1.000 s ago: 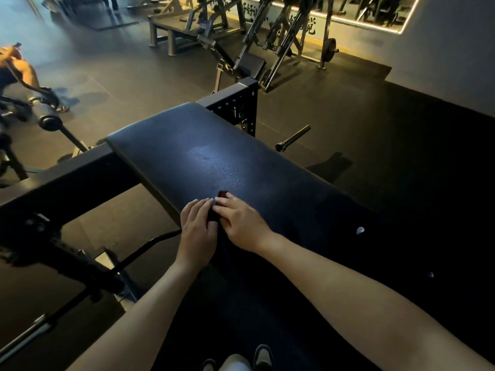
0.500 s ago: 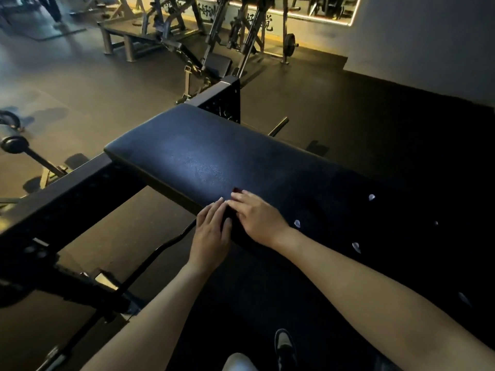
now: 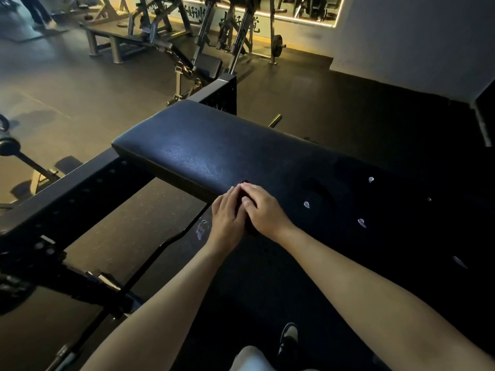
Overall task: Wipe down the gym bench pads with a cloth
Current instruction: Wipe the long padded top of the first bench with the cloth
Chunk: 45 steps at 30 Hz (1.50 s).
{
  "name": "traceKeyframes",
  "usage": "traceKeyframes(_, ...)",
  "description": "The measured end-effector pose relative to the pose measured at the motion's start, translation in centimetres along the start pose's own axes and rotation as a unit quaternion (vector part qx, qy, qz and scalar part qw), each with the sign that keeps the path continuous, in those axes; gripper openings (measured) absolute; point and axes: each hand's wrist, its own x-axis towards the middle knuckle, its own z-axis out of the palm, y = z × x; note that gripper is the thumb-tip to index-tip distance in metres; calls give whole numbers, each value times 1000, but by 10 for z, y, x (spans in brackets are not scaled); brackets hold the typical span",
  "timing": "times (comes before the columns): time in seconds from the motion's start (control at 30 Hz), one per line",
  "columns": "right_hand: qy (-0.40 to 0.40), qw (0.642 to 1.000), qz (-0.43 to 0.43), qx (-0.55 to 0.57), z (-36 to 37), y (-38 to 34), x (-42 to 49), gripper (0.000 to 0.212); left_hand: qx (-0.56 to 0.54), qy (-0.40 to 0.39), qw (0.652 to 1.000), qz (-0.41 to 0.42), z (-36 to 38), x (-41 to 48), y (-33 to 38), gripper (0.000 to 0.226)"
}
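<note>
Dim gym floor [image 3: 80,103] surrounds a black bench pad [image 3: 203,148]. At the pad's near edge lies a dark cloth [image 3: 243,194], mostly hidden under both hands. The left hand [image 3: 227,219] and right hand [image 3: 265,210] sit side by side, touching, with fingers flat and fairly straight, pressing on the cloth rather than clutching it. A black perforated beam [image 3: 69,195] runs off to the left, and weight machines [image 3: 203,46] stand well behind.

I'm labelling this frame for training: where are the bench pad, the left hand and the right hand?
bench pad [image 3: 203,156]: head view, on its lit top surface.
left hand [image 3: 227,214]: head view, back of the hand.
right hand [image 3: 265,210]: head view, back of the hand.
</note>
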Motion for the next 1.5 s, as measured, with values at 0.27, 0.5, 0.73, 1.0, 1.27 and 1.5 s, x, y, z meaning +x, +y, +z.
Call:
traceKeyframes(0.27,89,978,-54,-183,-30,49,-31,28,91,-14,985,143,26,-3,12,51)
traceKeyframes(0.5,89,976,-72,-184,-28,56,-30,34,105,54,992,50,-1,12,-2,62)
traceKeyframes(0.73,64,979,-101,-168,-36,57,-32,30,77,85,991,72,40,-9,21,36)
traceKeyframes(1.0,51,966,-129,-219,-50,69,-44,32,171,79,981,-44,42,-23,26,56)
traceKeyframes(1.27,43,981,-117,-146,-66,75,-46,30,58,161,979,-113,80,-25,52,34)
traceKeyframes(1.5,73,966,-153,-197,-81,96,-71,28,94,171,981,-21,102,-64,71,32)
